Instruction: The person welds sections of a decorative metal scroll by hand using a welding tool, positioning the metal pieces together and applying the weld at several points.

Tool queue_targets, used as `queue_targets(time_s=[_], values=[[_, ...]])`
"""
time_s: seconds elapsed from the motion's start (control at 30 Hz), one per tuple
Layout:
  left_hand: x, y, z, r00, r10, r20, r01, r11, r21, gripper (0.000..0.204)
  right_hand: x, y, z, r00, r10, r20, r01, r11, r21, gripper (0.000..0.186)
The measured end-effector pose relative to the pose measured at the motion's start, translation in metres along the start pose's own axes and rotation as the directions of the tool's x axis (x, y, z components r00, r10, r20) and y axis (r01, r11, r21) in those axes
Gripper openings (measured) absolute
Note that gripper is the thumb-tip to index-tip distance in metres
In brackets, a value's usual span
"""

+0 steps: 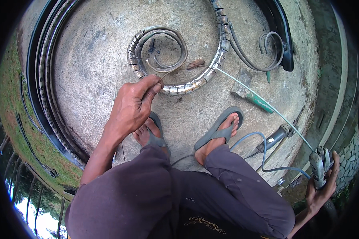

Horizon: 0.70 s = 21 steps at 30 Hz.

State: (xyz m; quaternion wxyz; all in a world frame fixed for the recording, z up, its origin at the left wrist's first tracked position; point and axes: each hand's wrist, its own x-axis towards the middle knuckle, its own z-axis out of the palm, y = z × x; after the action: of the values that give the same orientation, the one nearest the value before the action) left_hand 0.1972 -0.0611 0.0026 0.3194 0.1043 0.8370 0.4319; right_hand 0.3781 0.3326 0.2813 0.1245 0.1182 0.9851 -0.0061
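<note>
My left hand (133,103) pinches a thin wire (173,71) between thumb and fingertips, just above the near side of a spiral of slit metal tube (179,88). Out at the right, my right hand (321,193) grips a grey metal clamp (318,169) joined to a blue cable (263,149). From the clamp's jaws a long pale-green rod (263,100) slants up and left to the spiral. Its far end looks thin and brown; whether it joins the wire at my left hand, I cannot tell.
A hammer with a green handle (261,103) lies on the concrete (95,91), right of the spiral. Nearer me is an angle grinder (273,139). A black curved channel (36,79) arcs along the left; another black piece (285,40) is at the upper right. My sandalled feet (223,127) stand below.
</note>
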Motion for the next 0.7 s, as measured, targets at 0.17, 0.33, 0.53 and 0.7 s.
queue_targets(time_s=[0.17,0.33,0.53,0.7], values=[[0.001,-0.006,0.009,0.995,0.070,-0.071,-0.070,0.998,0.000,0.014,-0.001,-0.002,-0.001,0.996,0.088,0.033,-0.090,0.995,0.051,0.072],[0.003,-0.003,0.012,0.994,0.069,-0.081,-0.068,0.998,0.015,0.014,0.002,-0.004,0.001,0.997,0.065,0.034,-0.067,0.996,0.066,0.072],[0.001,-0.005,0.015,0.995,0.047,-0.090,-0.045,0.999,0.023,0.009,0.000,-0.005,0.003,1.000,-0.017,-0.010,0.017,1.000,0.026,0.070],[0.002,-0.009,0.018,0.992,0.089,-0.095,-0.089,0.996,0.002,0.008,0.004,-0.005,0.001,1.000,-0.005,0.021,0.005,1.000,0.013,0.070]])
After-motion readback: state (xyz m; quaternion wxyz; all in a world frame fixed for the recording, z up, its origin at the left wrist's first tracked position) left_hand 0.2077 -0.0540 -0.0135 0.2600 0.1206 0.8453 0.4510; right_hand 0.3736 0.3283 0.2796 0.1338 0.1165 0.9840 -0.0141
